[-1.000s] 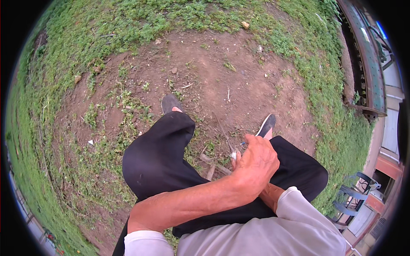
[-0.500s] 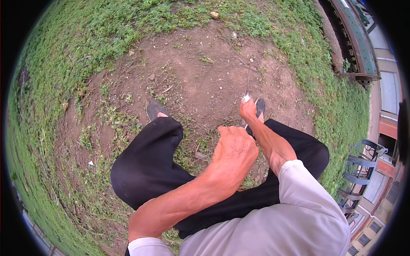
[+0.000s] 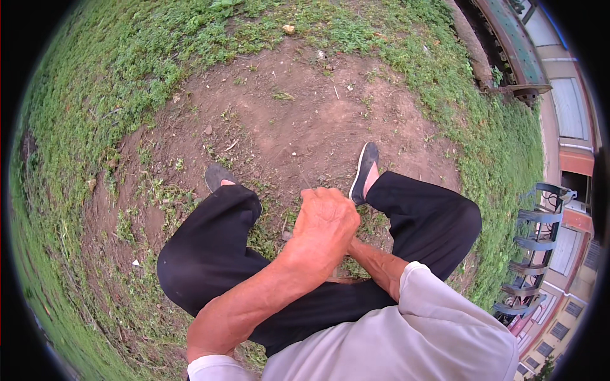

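My left hand is in front of my body between my bent knees, its back upward and its fingers curled; what they hold is hidden. My right forearm reaches in beneath it, with the right hand hidden behind the left. A faint thin rod shows just beyond the left fingers. Some pale wooden pieces lie on the ground beside my left hand, mostly covered.
My dark-trousered knees flank the hands, shoes on bare soil ringed by weeds. A green rusty metal beam lies upper right; a curved metal frame and building fronts stand at the right.
My right hand reached forward with a thin rod and white tuft half a second ago, and is now drawn back under my left hand. The view has also shifted.
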The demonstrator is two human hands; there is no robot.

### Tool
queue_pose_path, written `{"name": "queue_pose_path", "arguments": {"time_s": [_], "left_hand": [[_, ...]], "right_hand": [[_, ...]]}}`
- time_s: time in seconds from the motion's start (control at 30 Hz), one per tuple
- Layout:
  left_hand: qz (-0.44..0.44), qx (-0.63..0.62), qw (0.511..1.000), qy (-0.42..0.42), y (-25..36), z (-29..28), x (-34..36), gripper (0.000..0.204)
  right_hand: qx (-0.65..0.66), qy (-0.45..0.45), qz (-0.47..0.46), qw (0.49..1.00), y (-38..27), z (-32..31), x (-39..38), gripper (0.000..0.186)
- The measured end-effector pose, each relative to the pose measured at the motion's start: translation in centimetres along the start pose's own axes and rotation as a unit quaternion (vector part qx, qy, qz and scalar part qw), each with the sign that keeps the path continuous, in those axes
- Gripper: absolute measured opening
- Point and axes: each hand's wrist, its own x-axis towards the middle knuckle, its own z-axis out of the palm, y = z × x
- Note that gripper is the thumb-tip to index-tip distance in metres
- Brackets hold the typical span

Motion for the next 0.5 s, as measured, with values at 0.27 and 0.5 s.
{"name": "queue_pose_path", "arguments": {"time_s": [0.27,0.5], "left_hand": [[0.031,0.021,0.999,0.020,1.4,-1.0,1.0,0.016],[0.028,0.052,0.998,0.004,1.3,0.2,0.6,0.015]], "right_hand": [[-0.118,0.257,0.238,0.929,15.3,-9.3,14.5,0.038],[-0.110,0.148,0.197,0.963,9.8,-1.2,13.3,0.039]]}}
